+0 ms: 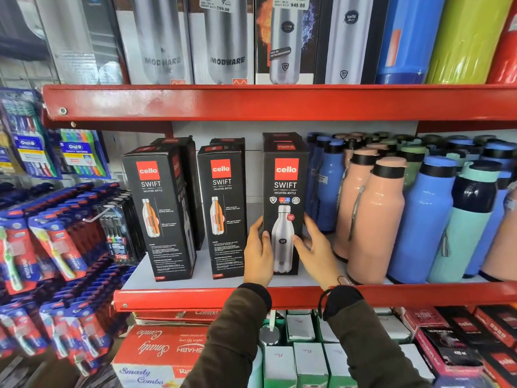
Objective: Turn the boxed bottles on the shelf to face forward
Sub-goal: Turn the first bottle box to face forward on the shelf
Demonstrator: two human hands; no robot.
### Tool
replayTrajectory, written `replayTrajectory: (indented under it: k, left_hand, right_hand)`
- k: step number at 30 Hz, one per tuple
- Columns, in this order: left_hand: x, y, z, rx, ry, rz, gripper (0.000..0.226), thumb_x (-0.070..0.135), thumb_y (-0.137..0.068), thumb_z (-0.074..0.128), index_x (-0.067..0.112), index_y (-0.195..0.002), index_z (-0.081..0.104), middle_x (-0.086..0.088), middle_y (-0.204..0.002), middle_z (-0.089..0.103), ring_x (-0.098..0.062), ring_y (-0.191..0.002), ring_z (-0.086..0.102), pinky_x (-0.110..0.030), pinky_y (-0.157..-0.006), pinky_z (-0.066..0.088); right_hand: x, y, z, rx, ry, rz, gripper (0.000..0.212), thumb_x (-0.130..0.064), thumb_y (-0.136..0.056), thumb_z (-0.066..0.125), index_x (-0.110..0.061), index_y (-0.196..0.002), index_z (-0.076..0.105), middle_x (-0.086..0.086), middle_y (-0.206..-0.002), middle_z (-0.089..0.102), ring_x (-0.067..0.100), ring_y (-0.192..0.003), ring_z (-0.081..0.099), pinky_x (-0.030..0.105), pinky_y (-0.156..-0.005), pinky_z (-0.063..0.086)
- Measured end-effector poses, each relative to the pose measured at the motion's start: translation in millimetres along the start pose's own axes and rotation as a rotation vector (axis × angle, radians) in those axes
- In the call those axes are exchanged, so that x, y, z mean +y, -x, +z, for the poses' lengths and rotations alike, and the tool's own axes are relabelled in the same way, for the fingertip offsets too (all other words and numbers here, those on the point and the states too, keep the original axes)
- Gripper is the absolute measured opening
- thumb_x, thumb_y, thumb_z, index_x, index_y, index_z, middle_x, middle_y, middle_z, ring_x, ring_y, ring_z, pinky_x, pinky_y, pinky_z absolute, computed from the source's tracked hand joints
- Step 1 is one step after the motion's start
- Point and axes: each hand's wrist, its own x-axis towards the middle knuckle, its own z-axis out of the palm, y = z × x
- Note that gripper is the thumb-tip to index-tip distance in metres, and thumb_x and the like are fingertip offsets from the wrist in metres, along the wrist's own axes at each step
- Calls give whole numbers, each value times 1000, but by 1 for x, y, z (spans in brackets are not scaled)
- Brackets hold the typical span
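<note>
Three black Cello Swift bottle boxes stand upright on the red-edged shelf (279, 296). The right box (285, 191) shows its front with a steel bottle picture. My left hand (258, 254) grips its lower left edge and my right hand (316, 247) holds its lower right side. The middle box (222, 208) and the left box (158, 208) show a panel with an orange cutaway bottle and text; the left one is angled slightly. More black boxes stand behind them.
Peach bottles (372, 219) and blue bottles (425, 219) crowd the shelf right of the held box. Toothbrush packs (56, 233) hang at the left. Boxed steel bottles (226, 40) fill the shelf above, and cartons (156, 351) sit below.
</note>
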Motion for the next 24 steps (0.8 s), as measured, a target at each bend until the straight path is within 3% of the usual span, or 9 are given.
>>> replayTrajectory:
  k: [3, 9, 15, 18, 21, 24]
  left_hand:
    - [-4, 1, 3, 12, -22, -2, 42, 14, -106, 37, 16, -148, 41, 5, -145, 54, -11, -134, 52, -14, -107, 35]
    - [-4, 0, 4, -2, -36, -2, 41, 15, -106, 39, 19, -147, 42, 1, -143, 57, -14, -132, 55, -31, -114, 42]
    - [0, 2, 6, 7, -31, -5, 42, 14, -106, 39, 18, -147, 41, 1, -145, 56, -14, -135, 53, -29, -115, 40]
    - [1, 3, 5, 12, -36, -10, 41, 13, -105, 40, 18, -146, 42, 0, -143, 58, -15, -133, 55, -27, -113, 41]
    - [1, 6, 4, 53, -60, -9, 41, 10, -104, 41, 15, -145, 46, -4, -142, 59, -17, -131, 57, -25, -110, 42]
    - [2, 14, -1, 79, -79, 16, 42, 10, -104, 43, 12, -146, 48, -5, -145, 56, -16, -134, 53, -21, -111, 39]
  right_hand:
    - [3, 1, 3, 4, -4, 12, 63, -4, -98, 54, -26, -153, 33, -17, -145, 46, 8, -139, 45, 27, -114, 37]
    - [8, -1, 3, 15, 8, 31, 65, -4, -98, 53, -34, -152, 31, -18, -144, 47, 13, -139, 47, 36, -116, 38]
    - [10, -1, 3, 15, 13, 35, 65, -5, -99, 51, -34, -153, 31, -13, -147, 47, 14, -139, 47, 38, -116, 38]
    - [9, -1, 3, 34, 6, 35, 64, -5, -98, 54, -31, -152, 33, -12, -145, 48, 11, -138, 47, 29, -113, 39]
    - [6, 4, 6, 150, -4, 16, 60, -3, -93, 63, -27, -145, 45, -14, -138, 53, -8, -124, 52, 2, -95, 38]
    - [1, 11, 7, 298, -63, 14, 54, 0, -86, 71, -24, -132, 57, -4, -127, 63, -2, -112, 61, 2, -82, 45]
